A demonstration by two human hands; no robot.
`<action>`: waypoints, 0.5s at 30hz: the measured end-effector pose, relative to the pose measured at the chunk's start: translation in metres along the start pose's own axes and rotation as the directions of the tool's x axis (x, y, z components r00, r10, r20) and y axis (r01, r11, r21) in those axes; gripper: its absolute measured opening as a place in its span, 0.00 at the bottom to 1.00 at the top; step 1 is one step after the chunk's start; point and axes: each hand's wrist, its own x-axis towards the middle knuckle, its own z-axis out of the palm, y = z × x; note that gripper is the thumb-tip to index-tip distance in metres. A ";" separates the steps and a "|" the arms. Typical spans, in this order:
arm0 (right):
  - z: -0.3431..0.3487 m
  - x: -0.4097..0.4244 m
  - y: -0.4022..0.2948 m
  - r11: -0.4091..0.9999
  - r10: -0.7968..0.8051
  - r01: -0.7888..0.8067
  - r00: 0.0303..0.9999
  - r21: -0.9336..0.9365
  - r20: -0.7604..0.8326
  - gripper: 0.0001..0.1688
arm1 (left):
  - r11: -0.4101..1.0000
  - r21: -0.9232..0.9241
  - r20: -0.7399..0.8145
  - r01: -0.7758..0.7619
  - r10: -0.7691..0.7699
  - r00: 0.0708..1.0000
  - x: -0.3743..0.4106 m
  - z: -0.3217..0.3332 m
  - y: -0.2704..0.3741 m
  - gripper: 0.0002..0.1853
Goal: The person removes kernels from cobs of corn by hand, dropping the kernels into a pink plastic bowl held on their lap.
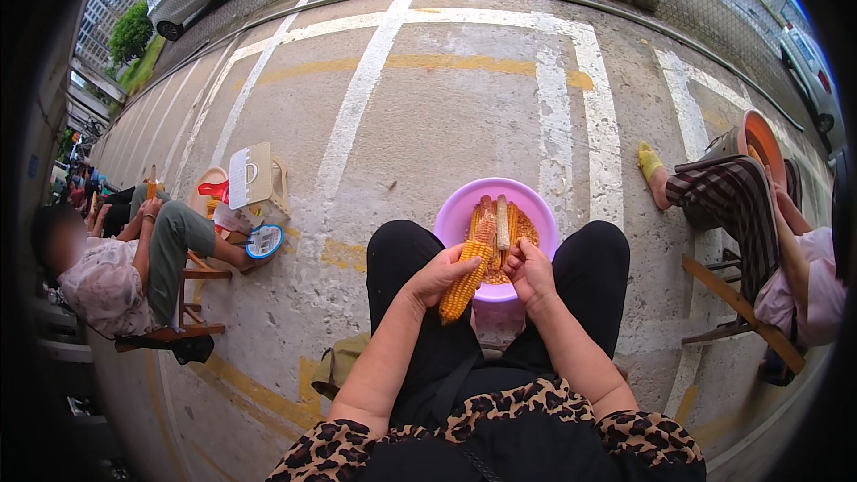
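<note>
My left hand (438, 276) is closed around a dried yellow ear of corn (463, 284), tilted over the near left rim of a pink plastic basin (455, 197). My right hand (530, 269) is just right of that ear, above the basin, with its fingers curled and thumb against the forefinger. Whether anything small sits between those fingertips cannot be seen. Inside the basin lie a bare pale corncob (502, 222), a reddish, mostly stripped cob (487, 209), more yellow ears and many loose kernels (526, 226). The basin stands between my knees.
At left, a seated person (161, 241) holds an ear of corn, near a beige plastic stool (258, 177) and a blue-rimmed round fan (265, 241). Another seated person (730, 207) at right has an orange basin (762, 140). A green bag (345, 365) lies beside my left leg.
</note>
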 end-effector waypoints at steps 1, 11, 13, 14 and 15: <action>-0.004 0.002 0.000 1.000 0.015 -0.015 1.000 0.022 -0.015 0.10 | 1.000 -0.009 0.004 0.002 -0.002 1.000 0.000 -0.001 0.000 0.22; -0.015 0.007 0.001 0.956 0.144 -0.118 0.987 0.270 -0.076 0.12 | 0.999 0.035 0.008 0.007 -0.007 1.000 0.001 -0.001 -0.001 0.22; -0.006 0.000 0.000 0.991 0.057 -0.052 0.998 0.123 -0.034 0.09 | 0.999 0.052 0.003 0.007 -0.007 1.000 0.002 -0.001 -0.002 0.23; -0.002 -0.003 0.000 1.000 -0.019 0.019 1.000 0.005 0.007 0.08 | 0.997 0.072 -0.001 0.002 -0.002 1.000 0.002 -0.002 -0.004 0.23; 0.003 -0.007 -0.001 0.989 -0.091 0.097 0.994 -0.110 0.055 0.07 | 0.996 0.091 -0.004 -0.003 0.003 1.000 0.003 -0.002 -0.005 0.23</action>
